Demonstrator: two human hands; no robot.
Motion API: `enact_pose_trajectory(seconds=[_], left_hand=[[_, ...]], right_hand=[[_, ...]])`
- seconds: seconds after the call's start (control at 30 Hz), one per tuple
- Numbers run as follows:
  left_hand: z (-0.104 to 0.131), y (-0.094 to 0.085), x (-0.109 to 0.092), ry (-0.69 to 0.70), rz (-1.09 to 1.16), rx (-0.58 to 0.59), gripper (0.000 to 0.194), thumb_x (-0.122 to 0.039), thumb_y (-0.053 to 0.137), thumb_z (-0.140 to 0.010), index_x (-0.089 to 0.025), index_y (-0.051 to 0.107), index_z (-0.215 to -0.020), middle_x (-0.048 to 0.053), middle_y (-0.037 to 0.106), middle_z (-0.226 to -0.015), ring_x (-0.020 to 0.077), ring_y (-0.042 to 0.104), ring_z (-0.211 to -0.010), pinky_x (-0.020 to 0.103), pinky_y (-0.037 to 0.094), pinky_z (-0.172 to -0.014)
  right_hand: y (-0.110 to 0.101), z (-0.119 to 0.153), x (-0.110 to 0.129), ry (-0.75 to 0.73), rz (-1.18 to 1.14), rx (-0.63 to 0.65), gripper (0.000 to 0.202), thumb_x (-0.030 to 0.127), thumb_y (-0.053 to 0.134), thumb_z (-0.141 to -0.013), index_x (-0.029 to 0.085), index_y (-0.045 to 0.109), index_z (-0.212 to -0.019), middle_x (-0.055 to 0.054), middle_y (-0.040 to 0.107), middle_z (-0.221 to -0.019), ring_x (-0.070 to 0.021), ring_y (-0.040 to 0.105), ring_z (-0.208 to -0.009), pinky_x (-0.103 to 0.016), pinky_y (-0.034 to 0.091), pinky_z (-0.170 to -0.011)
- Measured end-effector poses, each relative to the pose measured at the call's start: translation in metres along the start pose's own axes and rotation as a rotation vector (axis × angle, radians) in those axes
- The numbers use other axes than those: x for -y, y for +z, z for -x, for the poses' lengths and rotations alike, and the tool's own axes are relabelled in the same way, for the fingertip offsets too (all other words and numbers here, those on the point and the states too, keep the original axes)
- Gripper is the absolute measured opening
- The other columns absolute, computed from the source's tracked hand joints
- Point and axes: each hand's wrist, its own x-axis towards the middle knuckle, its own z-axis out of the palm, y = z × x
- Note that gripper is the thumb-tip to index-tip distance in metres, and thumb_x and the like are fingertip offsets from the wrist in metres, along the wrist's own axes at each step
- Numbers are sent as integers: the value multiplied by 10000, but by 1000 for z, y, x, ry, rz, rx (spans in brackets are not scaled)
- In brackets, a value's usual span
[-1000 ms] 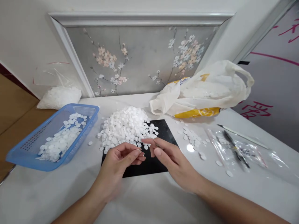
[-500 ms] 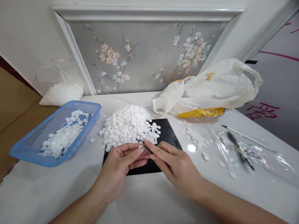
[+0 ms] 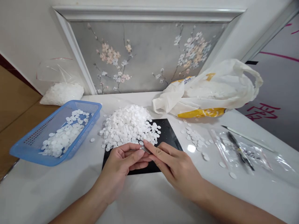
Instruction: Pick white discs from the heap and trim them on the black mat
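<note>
My left hand is closed, thumb against fingers, pinching a small white disc that is mostly hidden. In my right hand is a thin metal blade, gripped between thumb and fingers, its tip at the disc. Both hands meet over the front of a black mat. Just beyond them rises a heap of white discs, covering the mat's left and back parts. Whether the blade touches the disc is too small to tell.
At the left stands a blue basket with more discs inside. Behind it leans a clear bag of white pieces. A white and yellow plastic bag lies back right. Loose discs, a black pen and a pale slim tool are at right.
The blade and fingertips have shifted very slightly against the disc. Both hands stay in nearly the same place, and the surrounding things have not moved.
</note>
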Motion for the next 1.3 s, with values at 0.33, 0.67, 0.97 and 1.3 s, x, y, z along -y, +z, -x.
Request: enact_pose_trajectory(seconds=[0.33, 0.67, 0.97, 1.3], left_hand=[[0, 0, -1, -7, -13, 2, 203, -326, 693, -798, -154, 699, -905, 83, 760, -879, 184, 699, -887, 253, 531, -816], [-1, -1, -4, -13, -48, -5, 201, -312, 701, -788, -139, 698, -889, 93, 759, -886, 197, 700, -888, 264, 535, -810], [-2, -13, -11, -16, -139, 67, 152, -285, 712, -774, -154, 711, -851, 75, 760, -808, 190, 707, -817, 261, 534, -773], [-5, -20, -14, -72, -181, 44, 213, -311, 734, -739, -137, 723, -861, 107, 762, -826, 216, 714, -815, 291, 550, -784]], right_hand=[[0, 0, 0, 11, -4, 13, 399, 211, 382, -979, 185, 470, -1367, -27, 544, -752, -123, 563, -654, -216, 505, -569], [-1, -1, 0, -2, -10, 11, 385, 196, 407, -969, 147, 510, -1336, -20, 518, -725, -123, 549, -627, -211, 487, -547], [-7, -3, 0, -29, 2, 57, 378, 232, 364, -988, 171, 531, -1322, -19, 532, -707, -109, 545, -589, -193, 486, -540], [-14, -7, -3, 4, -30, 50, 357, 240, 400, -976, 180, 564, -1286, 1, 483, -665, -116, 513, -568, -205, 476, -522]])
